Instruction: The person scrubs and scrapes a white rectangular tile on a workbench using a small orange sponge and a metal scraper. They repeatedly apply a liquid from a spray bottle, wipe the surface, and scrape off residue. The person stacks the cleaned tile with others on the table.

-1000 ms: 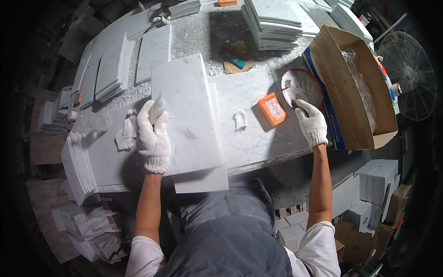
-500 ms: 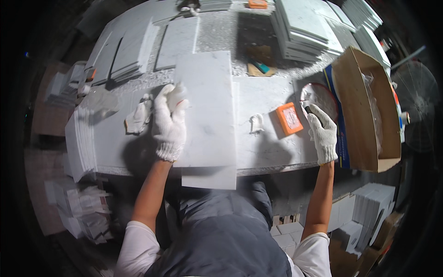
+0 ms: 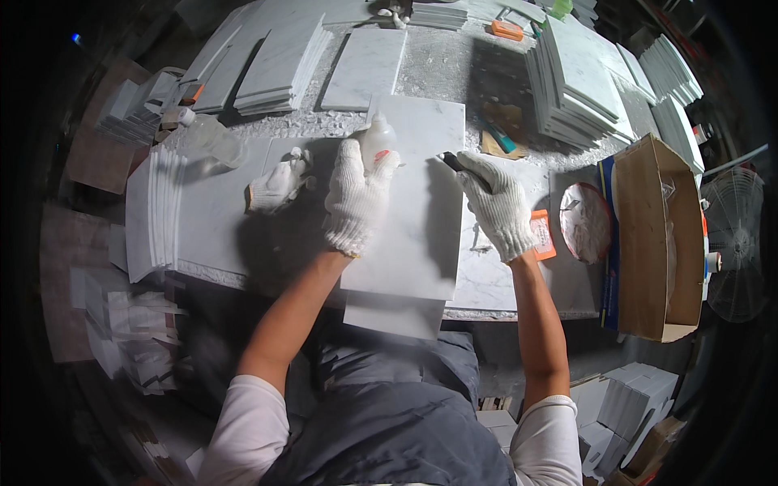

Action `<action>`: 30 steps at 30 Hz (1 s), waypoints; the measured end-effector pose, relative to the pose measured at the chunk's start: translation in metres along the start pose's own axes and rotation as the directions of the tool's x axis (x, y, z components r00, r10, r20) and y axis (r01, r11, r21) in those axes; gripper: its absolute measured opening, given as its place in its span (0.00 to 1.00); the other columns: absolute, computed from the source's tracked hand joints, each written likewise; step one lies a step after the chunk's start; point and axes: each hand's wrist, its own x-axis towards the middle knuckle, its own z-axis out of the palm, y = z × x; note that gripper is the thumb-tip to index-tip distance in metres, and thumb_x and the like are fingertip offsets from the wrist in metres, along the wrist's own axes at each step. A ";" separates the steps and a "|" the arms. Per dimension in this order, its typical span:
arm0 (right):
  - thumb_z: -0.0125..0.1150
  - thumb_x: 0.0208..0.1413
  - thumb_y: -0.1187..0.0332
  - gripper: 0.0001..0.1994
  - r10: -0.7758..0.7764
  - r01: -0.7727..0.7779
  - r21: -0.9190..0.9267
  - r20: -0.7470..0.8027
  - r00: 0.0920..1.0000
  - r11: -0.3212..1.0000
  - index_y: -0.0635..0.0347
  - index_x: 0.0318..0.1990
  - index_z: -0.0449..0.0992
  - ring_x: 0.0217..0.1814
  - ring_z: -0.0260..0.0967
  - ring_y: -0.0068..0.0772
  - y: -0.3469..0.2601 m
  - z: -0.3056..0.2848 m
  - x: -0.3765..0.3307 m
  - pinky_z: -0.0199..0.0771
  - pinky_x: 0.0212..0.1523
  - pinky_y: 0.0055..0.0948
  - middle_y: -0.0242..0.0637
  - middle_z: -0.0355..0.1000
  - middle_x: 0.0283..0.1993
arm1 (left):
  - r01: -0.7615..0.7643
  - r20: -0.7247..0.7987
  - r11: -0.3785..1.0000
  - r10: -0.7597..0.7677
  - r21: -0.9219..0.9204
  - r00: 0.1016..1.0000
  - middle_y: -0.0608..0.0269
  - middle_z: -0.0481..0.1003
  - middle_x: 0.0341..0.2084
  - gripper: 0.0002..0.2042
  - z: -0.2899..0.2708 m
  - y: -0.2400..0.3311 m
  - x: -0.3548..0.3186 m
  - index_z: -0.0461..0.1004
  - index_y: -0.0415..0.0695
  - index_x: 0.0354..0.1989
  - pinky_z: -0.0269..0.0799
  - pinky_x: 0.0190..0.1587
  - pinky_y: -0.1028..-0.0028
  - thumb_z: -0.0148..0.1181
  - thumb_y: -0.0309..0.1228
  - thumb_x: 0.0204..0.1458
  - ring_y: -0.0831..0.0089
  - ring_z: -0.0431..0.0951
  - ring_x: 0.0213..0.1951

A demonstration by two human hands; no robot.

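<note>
My left hand (image 3: 356, 194), in a white knit glove, is closed around a small translucent squeeze bottle (image 3: 377, 136) with its nozzle up. It is over the left side of a pale marble tile (image 3: 413, 243), which lies on another tile jutting past the table's near edge. My right hand (image 3: 496, 202), also gloved, grips a small tool with a dark handle (image 3: 450, 162) just beyond the tile's right edge; the tool's tip is too small to make out. Right of that hand sits a round dish of white paste (image 3: 585, 223). An orange box (image 3: 541, 235) is partly hidden by my right wrist.
A loose white glove (image 3: 279, 185) and a clear plastic container (image 3: 212, 142) lie to the left. Tile stacks stand at far left (image 3: 279, 69) and far right (image 3: 579, 81). An open cardboard box (image 3: 652, 243) stands on the right, near a fan (image 3: 737, 243). A green-handled tool (image 3: 501, 138) lies beyond.
My right hand has moved left, with the dark-handled tool, from the dish to the tile's right edge. The bottle stays in my left hand. The whole view has shifted.
</note>
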 end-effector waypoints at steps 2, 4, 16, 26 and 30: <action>0.56 0.65 0.63 0.15 -0.117 0.110 -0.259 -0.014 0.993 0.960 0.51 0.56 0.80 0.54 0.79 0.41 -0.001 0.005 0.003 0.76 0.51 0.33 0.43 0.80 0.53 | -0.006 -0.010 1.000 0.006 0.027 1.000 0.44 0.78 0.42 0.21 0.001 -0.003 0.000 0.71 0.39 0.50 0.75 0.47 0.55 0.67 0.41 0.57 0.47 0.79 0.44; 0.57 0.65 0.64 0.14 -0.163 0.153 -0.280 -0.012 0.987 0.948 0.50 0.54 0.80 0.50 0.78 0.47 -0.004 0.008 0.003 0.77 0.49 0.38 0.45 0.80 0.50 | 0.013 0.008 0.999 -0.013 -0.040 1.000 0.51 0.76 0.39 0.21 0.002 -0.007 0.002 0.69 0.40 0.47 0.73 0.48 0.60 0.69 0.42 0.56 0.59 0.76 0.41; 0.62 0.63 0.68 0.17 -0.142 0.156 -0.174 0.087 0.986 0.972 0.67 0.57 0.78 0.49 0.80 0.38 -0.022 -0.006 -0.003 0.77 0.51 0.33 0.50 0.81 0.50 | -0.010 -0.009 0.996 0.009 -0.093 1.000 0.46 0.76 0.39 0.19 0.005 -0.011 0.002 0.69 0.39 0.46 0.74 0.44 0.58 0.68 0.39 0.57 0.52 0.77 0.41; 0.63 0.62 0.68 0.17 -0.110 0.143 -0.194 0.173 0.979 0.970 0.68 0.54 0.79 0.46 0.79 0.40 -0.008 -0.005 0.008 0.76 0.50 0.33 0.50 0.81 0.46 | -0.010 -0.008 0.997 0.010 -0.072 1.000 0.42 0.77 0.40 0.19 0.003 -0.009 0.003 0.70 0.38 0.46 0.75 0.45 0.54 0.67 0.39 0.58 0.46 0.79 0.42; 0.63 0.62 0.68 0.16 -0.169 0.196 -0.166 0.161 0.972 0.966 0.68 0.54 0.79 0.44 0.79 0.39 -0.001 0.002 0.016 0.76 0.49 0.33 0.49 0.81 0.44 | -0.008 -0.007 0.992 0.007 -0.126 1.000 0.41 0.78 0.40 0.19 0.005 -0.011 0.003 0.70 0.38 0.46 0.75 0.45 0.54 0.67 0.39 0.57 0.46 0.79 0.42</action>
